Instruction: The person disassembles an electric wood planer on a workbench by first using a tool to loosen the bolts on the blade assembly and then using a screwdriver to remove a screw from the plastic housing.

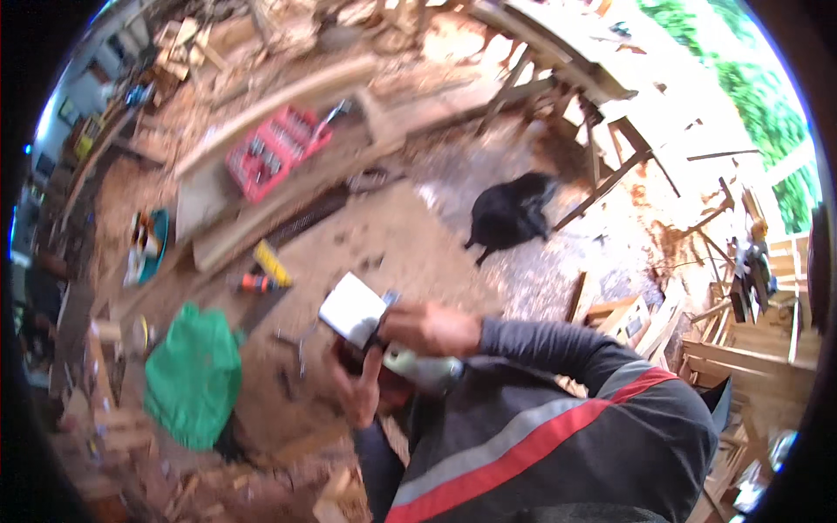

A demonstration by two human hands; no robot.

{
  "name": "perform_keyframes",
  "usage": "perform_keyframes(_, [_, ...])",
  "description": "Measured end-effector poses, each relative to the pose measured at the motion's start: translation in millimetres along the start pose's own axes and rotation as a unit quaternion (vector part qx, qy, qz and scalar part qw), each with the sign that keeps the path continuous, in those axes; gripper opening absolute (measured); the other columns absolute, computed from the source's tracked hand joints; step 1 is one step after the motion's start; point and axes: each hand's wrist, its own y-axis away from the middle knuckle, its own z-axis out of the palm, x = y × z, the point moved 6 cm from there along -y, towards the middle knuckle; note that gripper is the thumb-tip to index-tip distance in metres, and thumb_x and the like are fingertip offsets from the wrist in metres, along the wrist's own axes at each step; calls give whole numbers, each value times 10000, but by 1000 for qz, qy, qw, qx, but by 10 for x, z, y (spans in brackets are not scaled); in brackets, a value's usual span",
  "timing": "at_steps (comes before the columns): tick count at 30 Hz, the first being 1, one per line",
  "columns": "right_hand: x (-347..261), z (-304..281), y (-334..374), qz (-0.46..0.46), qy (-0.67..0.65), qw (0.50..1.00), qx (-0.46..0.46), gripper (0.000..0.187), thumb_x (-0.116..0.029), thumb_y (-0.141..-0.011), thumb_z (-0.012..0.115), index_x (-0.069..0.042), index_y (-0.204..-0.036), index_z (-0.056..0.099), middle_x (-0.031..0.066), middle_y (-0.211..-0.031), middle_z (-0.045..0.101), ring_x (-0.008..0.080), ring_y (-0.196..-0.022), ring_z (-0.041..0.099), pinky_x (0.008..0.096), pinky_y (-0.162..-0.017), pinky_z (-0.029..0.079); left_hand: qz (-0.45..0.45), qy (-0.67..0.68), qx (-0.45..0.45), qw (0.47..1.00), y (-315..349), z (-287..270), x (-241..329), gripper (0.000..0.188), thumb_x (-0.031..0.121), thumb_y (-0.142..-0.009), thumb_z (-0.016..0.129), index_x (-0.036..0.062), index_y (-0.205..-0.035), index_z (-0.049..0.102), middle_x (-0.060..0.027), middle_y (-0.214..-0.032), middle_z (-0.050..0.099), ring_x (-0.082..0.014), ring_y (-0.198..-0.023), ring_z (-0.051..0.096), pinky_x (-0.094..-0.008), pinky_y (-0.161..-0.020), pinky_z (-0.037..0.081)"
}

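Observation:
In front of my body I hold a tool with a flat white square plate [353, 309] and a rounded pale green body [425, 370]; its exact kind does not show. My left hand [356, 388] supports it from below and the left, thumb and fingers curled around a dark part under the plate. My right hand [427, 329] closes on the near right edge of the plate, its fingertips partly hidden. A metal T-shaped wrench [299, 346] lies on the brown board [392, 235], left of the tool.
A green cloth bag [193, 375] lies at the left, an orange-and-black handled tool [257, 281] and a yellow piece [272, 263] beyond it. Farther back sits a red socket tray [275, 152]. A black dog [514, 213] stands beyond the board. Wooden trestles [602, 157] and scraps surround the area.

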Motion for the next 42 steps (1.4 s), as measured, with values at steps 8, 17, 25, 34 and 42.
perform_keyframes(8, [12,92,58,6,-15,997,-79,288,-71,-867,569,-20,-1150,587,177,-1208,568,363,-1153,570,440,-992,484,-25,26,-3,999,47,-70,19,675,287,-850,814,-28,-1331,461,-115,-1199,551,-217,-1097,533,-376,-970,445])
perform_keyframes(17, [587,-169,350,356,-582,652,332,170,-154,-963,568,-10,-1040,616,60,-898,639,139,-812,627,256,-700,487,29,-19,-28,999,-151,37,71,638,279,-887,770,-58,-1318,440,-156,-1198,545,-225,-1078,559,-362,-936,471])
perform_keyframes(25, [170,-209,125,250,-51,963,89,232,-270,-914,651,-40,-934,675,112,-804,679,312,-748,687,421,-654,533,38,-104,11,994,-56,18,161,576,276,-907,708,-57,-1312,471,-157,-1213,554,-249,-1069,553,-374,-938,450])
perform_keyframes(34, [70,-43,-77,309,83,947,18,277,-266,-807,691,7,-762,682,244,-709,649,435,-708,664,510,-662,535,56,-128,42,989,-11,-7,149,634,330,-901,728,-63,-1324,466,-168,-1181,561,-265,-1065,568,-393,-937,464])
perform_keyframes(42, [194,-26,108,338,-24,934,113,254,-243,-813,661,10,-830,689,243,-739,662,426,-708,670,472,-674,552,89,-99,51,990,19,133,359,669,337,-892,757,-53,-1347,459,-224,-1245,544,-316,-1142,557,-426,-999,433])
